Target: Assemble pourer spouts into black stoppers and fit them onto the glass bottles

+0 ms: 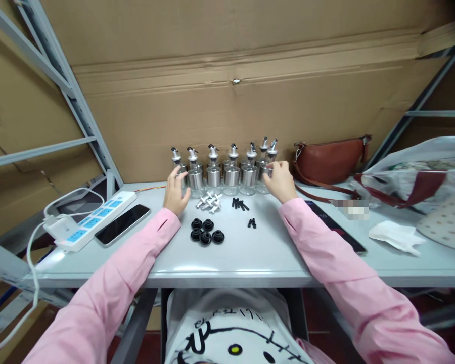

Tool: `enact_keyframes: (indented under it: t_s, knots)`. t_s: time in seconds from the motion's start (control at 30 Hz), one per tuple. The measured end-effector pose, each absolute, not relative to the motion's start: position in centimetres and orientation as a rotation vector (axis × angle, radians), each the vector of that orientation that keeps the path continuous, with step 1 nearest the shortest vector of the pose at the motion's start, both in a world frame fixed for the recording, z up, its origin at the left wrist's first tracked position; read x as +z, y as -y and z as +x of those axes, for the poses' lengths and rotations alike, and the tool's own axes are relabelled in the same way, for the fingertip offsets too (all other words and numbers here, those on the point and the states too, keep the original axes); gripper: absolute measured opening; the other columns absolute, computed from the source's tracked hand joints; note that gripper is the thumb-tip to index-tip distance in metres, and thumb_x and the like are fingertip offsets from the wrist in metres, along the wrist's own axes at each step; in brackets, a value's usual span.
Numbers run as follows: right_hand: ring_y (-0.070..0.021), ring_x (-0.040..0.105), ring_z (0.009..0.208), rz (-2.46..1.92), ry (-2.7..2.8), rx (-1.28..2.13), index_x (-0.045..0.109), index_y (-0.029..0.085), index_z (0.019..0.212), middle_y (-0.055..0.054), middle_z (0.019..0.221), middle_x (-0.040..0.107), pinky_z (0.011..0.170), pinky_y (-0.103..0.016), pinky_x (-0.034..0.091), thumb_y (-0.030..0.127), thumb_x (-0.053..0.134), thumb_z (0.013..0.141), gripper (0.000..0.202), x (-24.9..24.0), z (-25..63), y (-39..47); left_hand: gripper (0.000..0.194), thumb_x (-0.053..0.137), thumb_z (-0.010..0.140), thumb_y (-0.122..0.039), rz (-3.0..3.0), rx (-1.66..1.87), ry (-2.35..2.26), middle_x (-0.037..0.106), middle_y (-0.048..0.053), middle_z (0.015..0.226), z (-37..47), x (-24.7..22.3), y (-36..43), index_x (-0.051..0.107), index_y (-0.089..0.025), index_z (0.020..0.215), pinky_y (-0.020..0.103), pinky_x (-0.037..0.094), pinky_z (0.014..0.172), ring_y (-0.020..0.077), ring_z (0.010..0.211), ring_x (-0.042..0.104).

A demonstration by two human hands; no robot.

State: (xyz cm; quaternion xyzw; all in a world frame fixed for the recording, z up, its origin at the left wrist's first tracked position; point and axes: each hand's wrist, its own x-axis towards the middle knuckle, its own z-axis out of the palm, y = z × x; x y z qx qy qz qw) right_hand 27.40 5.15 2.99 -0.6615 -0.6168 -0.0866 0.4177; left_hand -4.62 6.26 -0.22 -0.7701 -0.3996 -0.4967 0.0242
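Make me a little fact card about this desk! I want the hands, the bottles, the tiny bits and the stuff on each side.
Left hand: spread beside the row's left end
Right hand: at the right end; grip unclear
Bottles: clear glass bottles with silver metal bands, upright, spouts on top
Tiny bits: shiny white-and-silver pieces, round black caps, thin black tubes
Left side: white power strip with blue sockets, black phone
Right side: brown leather bag, crumpled white tissue
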Motion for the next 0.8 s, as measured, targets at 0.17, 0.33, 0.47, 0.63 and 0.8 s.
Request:
enact_keyframes:
  t_s: [0.17, 0.33, 0.47, 0.63, 0.8]
  knots:
    - [-0.0188, 0.06, 0.079, -1.247, 1.971, 0.086, 0.063, 0.016, 0.088, -0.007, 0.086, 0.066, 0.075, -0.032, 0.047, 0.016, 0.046, 0.079, 0.019, 3.1, 24.5, -4.1, 0.035, 0.043, 0.075, -0.014, -2.779, -1.153, 0.969, 0.051, 0.011, 0.118, -4.0, -0.2, -5.6, 0.05, -0.016, 0.109, 0.039, 0.037, 0.102, 0.0211, 0.115, 0.047]
    - [-0.0159, 0.058, 0.077, -1.062, 2.346, 0.324, 0.066, 0.018, 0.094, -0.005, 0.086, 0.066, 0.073, -0.029, 0.045, 0.02, 0.051, 0.082, 0.02, 2.5, 20.7, -2.8, 0.022, 0.042, 0.075, -0.011, -2.876, -1.054, 0.9, 0.058, 0.006, 0.095, -3.9, -1.0, -6.1, 0.058, -0.017, 0.09, 0.032, 0.045, 0.089, 0.0174, 0.094, 0.056]
    - [-0.016, 0.058, 0.082, -1.014, 2.411, 0.393, 0.068, 0.017, 0.094, -0.008, 0.097, 0.063, 0.077, -0.029, 0.044, 0.023, 0.051, 0.084, 0.021, 2.5, 19.6, -1.9, 0.017, 0.044, 0.078, -0.015, -2.888, -0.964, 0.864, 0.06, 0.005, 0.089, -3.9, -0.8, -5.8, 0.061, -0.017, 0.083, 0.032, 0.046, 0.083, 0.0175, 0.088, 0.056]
    - [-0.0183, 0.059, 0.089, -1.04, 2.5, 0.402, 0.067, 0.017, 0.101, -0.009, 0.098, 0.063, 0.084, -0.032, 0.043, 0.028, 0.047, 0.087, 0.027, 2.3, 19.3, -1.6, 0.019, 0.043, 0.081, -0.017, -2.917, -0.919, 0.813, 0.063, 0.006, 0.09, -3.5, -0.8, -5.3, 0.062, -0.018, 0.085, 0.032, 0.045, 0.084, 0.0181, 0.089, 0.056]
    - [-0.0197, 0.059, 0.094, -1.03, 2.516, 0.486, 0.067, 0.015, 0.101, -0.011, 0.105, 0.064, 0.088, -0.033, 0.042, 0.027, 0.047, 0.087, 0.028, 2.0, 19.3, -1.8, 0.021, 0.043, 0.083, -0.018, -2.976, -0.793, 0.733, 0.064, 0.007, 0.091, -3.3, -0.9, -5.3, 0.064, -0.017, 0.085, 0.033, 0.046, 0.082, 0.0188, 0.088, 0.057]
